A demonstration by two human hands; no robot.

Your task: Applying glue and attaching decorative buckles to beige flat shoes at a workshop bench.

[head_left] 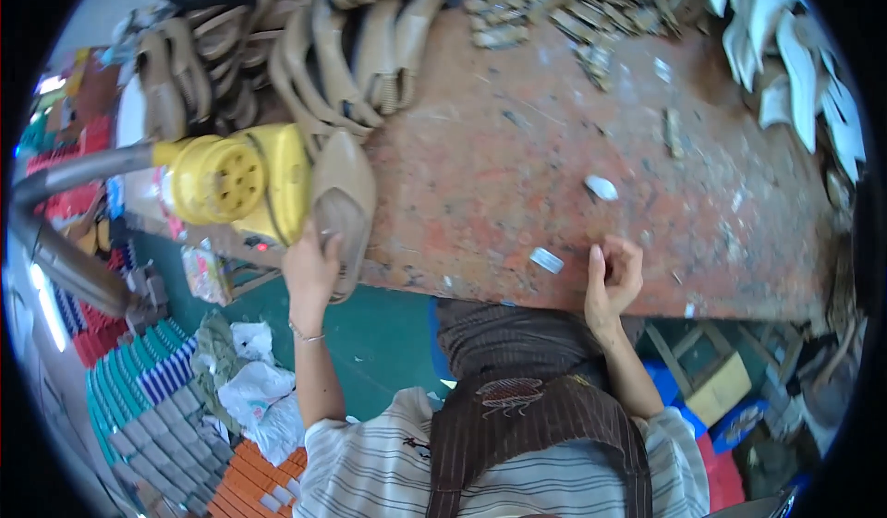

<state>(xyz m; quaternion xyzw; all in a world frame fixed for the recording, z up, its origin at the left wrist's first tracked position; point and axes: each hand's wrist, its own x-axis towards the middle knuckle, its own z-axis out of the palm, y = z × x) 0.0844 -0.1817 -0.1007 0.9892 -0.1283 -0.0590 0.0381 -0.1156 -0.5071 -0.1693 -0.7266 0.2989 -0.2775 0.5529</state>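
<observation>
My left hand [311, 267] is closed on the side of a beige pointed flat shoe [344, 174], with the thumb over its insole. The shoe's toe points away from me, and its back end reaches past the table's front edge. Right beside that hand stands a yellow machine housing [277, 171] with a round vented cap and a grey hose. My right hand [616, 280] hovers at the front edge of the table, fingers loosely curled and thumb apart, with nothing visible in it. Close to it lie a small white label [547, 259] and a white oval piece [601, 187].
Beige shoes [370, 51] crowd the table's far left. Small tan strips [605, 10] are heaped at the back, one strip [674, 133] lying apart. White shoe-shaped parts [796, 70] stand at the far right. Plastic bags [263, 393] and stacked grey pieces [171, 449] lie on the floor at left.
</observation>
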